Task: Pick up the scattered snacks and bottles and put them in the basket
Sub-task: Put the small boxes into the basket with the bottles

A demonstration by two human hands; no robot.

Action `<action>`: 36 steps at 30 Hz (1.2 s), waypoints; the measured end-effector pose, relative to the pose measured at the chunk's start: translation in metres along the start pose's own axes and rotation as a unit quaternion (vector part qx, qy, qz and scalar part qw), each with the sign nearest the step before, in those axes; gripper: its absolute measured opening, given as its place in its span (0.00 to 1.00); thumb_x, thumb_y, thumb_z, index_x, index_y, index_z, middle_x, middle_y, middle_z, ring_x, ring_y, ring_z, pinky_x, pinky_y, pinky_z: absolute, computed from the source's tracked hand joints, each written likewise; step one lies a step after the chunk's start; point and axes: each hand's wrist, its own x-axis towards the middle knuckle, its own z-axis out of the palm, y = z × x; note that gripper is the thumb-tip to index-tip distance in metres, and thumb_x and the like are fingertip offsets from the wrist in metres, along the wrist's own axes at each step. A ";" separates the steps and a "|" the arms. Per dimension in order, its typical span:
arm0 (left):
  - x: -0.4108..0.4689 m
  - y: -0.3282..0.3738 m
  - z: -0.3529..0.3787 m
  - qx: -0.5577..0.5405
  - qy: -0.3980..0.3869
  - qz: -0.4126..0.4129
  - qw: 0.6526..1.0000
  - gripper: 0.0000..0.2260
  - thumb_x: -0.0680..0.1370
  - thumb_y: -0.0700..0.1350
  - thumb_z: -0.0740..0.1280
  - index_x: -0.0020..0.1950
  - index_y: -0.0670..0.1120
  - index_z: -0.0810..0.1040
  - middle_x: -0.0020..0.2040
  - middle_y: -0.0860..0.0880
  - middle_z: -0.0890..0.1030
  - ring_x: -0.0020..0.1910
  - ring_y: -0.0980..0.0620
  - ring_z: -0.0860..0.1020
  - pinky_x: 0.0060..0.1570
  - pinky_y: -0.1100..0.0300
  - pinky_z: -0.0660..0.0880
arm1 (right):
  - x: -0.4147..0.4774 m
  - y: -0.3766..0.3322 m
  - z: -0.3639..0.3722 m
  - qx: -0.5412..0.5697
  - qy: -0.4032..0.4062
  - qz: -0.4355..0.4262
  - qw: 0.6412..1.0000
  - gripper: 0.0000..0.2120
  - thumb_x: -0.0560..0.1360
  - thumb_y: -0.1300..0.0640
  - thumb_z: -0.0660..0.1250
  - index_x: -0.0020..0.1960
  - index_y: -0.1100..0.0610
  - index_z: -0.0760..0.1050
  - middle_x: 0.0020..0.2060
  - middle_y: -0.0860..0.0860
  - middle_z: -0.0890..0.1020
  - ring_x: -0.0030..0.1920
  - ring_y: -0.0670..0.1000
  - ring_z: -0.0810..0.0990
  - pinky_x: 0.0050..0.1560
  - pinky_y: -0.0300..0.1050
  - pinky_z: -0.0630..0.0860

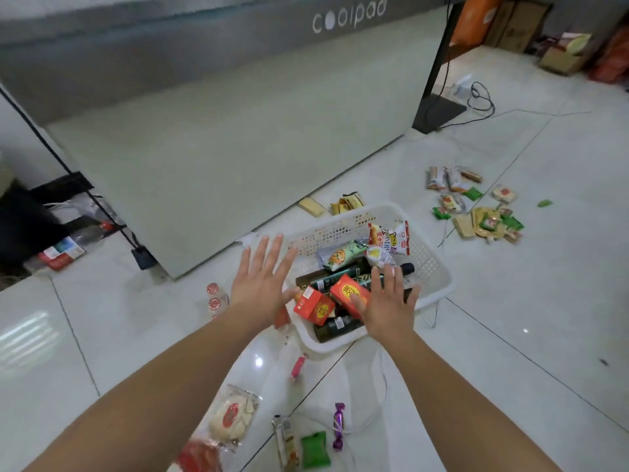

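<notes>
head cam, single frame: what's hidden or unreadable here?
All in the head view:
- Clear bottles: partly behind the left hand and its wrist, so the count is unclear.
- Red packet: blurred and cut by the bottom edge.
- Snack pile on the right: too small to read labels.
- Basket: lower layers covered by red boxes and the right hand. Whether the hand touches a box is unclear.

The floor (510, 301) is glossy white tile with thin dark joints, and a bright spot of light (258, 362) reflects off it in the foreground. A large pale panel (221, 148) leans across the back, topped by a grey band with white "coolpad" lettering (350, 16). To the right of it are a black stand base (439, 112), a looped black cable (481, 97), and, in the far corner, cardboard boxes (520, 25) beside an orange bag (471, 18).
</notes>
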 end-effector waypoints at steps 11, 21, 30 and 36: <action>-0.094 -0.021 -0.415 0.017 0.017 0.067 0.997 0.34 0.80 0.62 0.50 0.74 0.53 0.30 0.76 0.47 0.31 0.71 0.46 0.28 0.65 0.47 0.21 | -0.153 0.050 -0.432 0.025 -0.007 0.116 0.993 0.32 0.79 0.38 0.42 0.78 0.52 0.42 0.78 0.53 0.43 0.77 0.55 0.38 0.72 0.64 0.35; -0.082 0.074 -0.639 0.001 0.092 0.110 0.990 0.35 0.80 0.62 0.50 0.75 0.52 0.31 0.76 0.47 0.33 0.75 0.43 0.34 0.71 0.42 0.33 | -0.251 0.182 -0.619 0.033 0.047 0.221 0.974 0.31 0.80 0.39 0.43 0.77 0.53 0.47 0.77 0.54 0.46 0.77 0.57 0.41 0.73 0.65 0.40; -0.002 0.197 -0.647 0.015 0.063 0.103 0.993 0.35 0.80 0.61 0.50 0.73 0.52 0.28 0.76 0.46 0.32 0.75 0.43 0.33 0.66 0.44 0.28 | -0.175 0.310 -0.641 0.038 0.041 0.225 0.973 0.31 0.79 0.38 0.44 0.77 0.53 0.46 0.77 0.54 0.47 0.77 0.57 0.43 0.73 0.66 0.40; 0.069 0.252 -0.678 0.016 0.088 0.096 0.991 0.35 0.80 0.62 0.49 0.76 0.51 0.32 0.76 0.46 0.32 0.75 0.43 0.34 0.68 0.43 0.31 | -0.125 0.391 -0.678 0.046 0.041 0.241 0.969 0.32 0.79 0.37 0.43 0.78 0.53 0.45 0.77 0.54 0.45 0.77 0.57 0.41 0.72 0.65 0.37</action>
